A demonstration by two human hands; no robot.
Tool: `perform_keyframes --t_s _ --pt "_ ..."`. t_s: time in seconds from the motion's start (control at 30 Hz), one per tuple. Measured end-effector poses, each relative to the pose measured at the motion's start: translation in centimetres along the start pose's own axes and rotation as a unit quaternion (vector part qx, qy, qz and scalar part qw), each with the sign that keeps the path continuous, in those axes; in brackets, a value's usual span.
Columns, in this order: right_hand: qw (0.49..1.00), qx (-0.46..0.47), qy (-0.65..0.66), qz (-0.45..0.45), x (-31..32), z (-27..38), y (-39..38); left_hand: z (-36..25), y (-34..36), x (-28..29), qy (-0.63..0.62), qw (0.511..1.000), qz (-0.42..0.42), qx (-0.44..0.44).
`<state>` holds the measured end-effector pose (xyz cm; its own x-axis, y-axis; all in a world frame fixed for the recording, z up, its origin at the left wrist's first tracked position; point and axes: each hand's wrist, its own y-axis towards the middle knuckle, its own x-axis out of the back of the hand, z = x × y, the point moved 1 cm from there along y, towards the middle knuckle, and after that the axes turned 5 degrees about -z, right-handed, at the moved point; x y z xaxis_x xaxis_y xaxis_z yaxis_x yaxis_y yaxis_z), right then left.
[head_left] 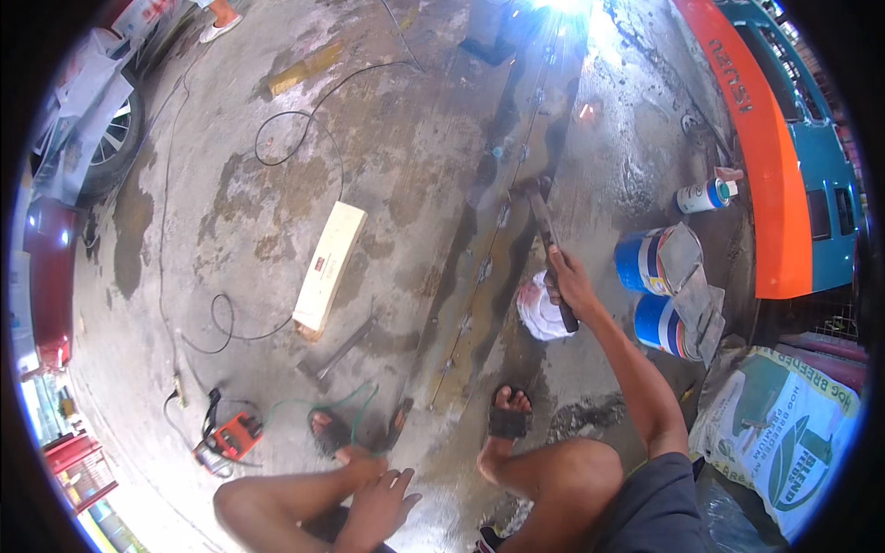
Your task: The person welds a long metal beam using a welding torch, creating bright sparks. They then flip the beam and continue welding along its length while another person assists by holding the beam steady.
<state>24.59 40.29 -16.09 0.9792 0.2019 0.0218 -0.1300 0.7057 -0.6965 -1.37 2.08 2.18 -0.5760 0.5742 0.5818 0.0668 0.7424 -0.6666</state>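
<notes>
Right hand [573, 284] grasping a dark, long-handled hammer [543, 219]

The right hand is wrapping its fingers firmly around the lower part of the handle. The hammer's blocky head is pointing away from the person, above a long, flat, brownish metal strip [479, 288] with a spotted seam; whether they are touching, I cannot tell. The left hand [373, 513] is resting released, fingers loosely bent, by the person's bare left leg [295, 495]. A rounded white bundle [537, 311] is lying just beside the handle's near end. Two blue-and-white cylindrical cans [638, 263] are sitting farther right. An oblong white box [329, 263] is lying left of the strip, well apart.
</notes>
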Motion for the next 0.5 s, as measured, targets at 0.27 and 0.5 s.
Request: perform_keyframes --t_s 0.27,0.5 --pt "0.969 -0.121 -0.206 0.066 4.9 -0.7 -17.0 -4.8 -6.8 2.5 -0.261 0.949 0.002 0.174" --pt "0.950 -0.218 -0.214 0.060 12.0 0.6 -33.3 -17.7 -11.1 22.9 -0.079 0.983 -0.153 0.067"
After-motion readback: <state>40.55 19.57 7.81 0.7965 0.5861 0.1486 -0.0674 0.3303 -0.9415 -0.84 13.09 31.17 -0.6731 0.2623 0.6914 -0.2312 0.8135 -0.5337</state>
